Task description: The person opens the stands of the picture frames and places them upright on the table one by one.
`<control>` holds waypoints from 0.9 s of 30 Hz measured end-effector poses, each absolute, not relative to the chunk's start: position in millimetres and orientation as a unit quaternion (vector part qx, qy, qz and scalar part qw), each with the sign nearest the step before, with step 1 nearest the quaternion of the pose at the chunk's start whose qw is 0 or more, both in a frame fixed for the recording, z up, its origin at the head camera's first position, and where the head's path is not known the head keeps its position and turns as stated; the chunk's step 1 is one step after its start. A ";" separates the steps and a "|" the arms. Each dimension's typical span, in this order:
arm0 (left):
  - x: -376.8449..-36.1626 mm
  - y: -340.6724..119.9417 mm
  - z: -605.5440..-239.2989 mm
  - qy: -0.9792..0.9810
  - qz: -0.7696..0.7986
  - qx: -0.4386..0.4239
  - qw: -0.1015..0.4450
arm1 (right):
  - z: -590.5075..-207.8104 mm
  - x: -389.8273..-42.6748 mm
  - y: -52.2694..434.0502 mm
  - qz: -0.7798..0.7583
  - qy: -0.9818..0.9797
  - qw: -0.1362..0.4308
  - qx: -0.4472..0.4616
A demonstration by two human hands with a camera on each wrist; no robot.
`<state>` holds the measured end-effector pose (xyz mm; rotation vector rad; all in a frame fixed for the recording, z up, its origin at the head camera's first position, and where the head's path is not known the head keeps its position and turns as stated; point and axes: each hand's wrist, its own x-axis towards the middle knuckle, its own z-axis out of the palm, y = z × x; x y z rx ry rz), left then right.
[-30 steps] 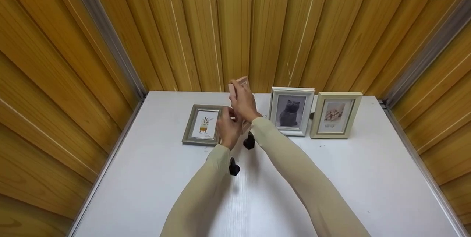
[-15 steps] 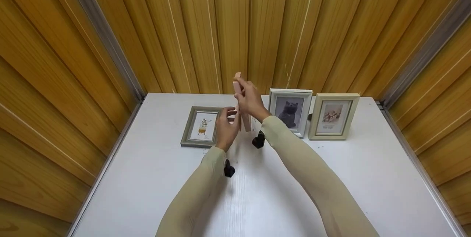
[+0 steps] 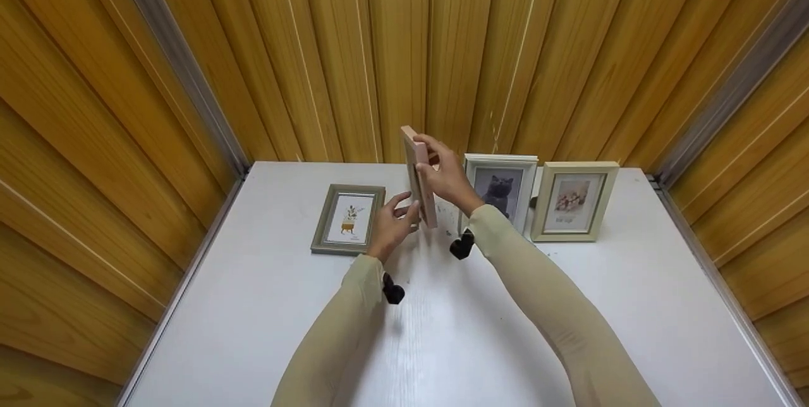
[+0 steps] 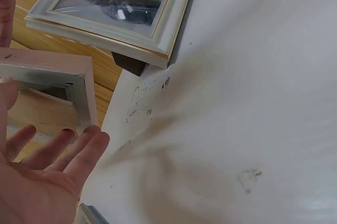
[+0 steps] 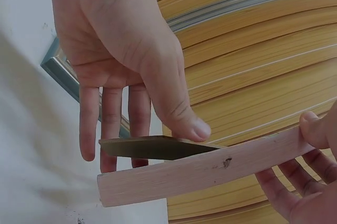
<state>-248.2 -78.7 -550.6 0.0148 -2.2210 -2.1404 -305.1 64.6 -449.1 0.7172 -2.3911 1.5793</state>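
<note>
Two hands meet at a pink frame (image 3: 419,174) held edge-on above the table (image 3: 442,331), long axis upright: right hand (image 3: 450,178) grips its upper part, left hand (image 3: 390,225) touches its lower edge, fingers spread. Left wrist view: straight fingers (image 4: 58,153) under the frame's corner (image 4: 52,84). Right wrist view: left thumb (image 5: 176,105) presses the dark stand (image 5: 152,147).

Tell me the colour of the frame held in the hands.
Pale pink frame, clearest in the head view.

Before me, a grey frame (image 3: 348,218) lies flat on the white surface (image 3: 632,306); cat frame (image 3: 499,189) and cream frame (image 3: 574,200) stand beside wood panelling (image 3: 392,47).
</note>
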 end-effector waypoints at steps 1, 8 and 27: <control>-248.4 -78.3 -551.0 -0.716 -0.698 0.005 0.024 | -449.3 -304.6 65.3 0.531 -0.807 0.093 0.242; -248.5 -76.3 -551.2 -0.698 -0.716 0.004 0.015 | -451.4 -302.9 67.6 0.524 -0.810 0.089 0.248; -245.8 -86.3 -544.9 -0.719 -0.695 -0.012 -0.005 | -452.5 -302.1 72.7 0.512 -0.822 0.070 0.241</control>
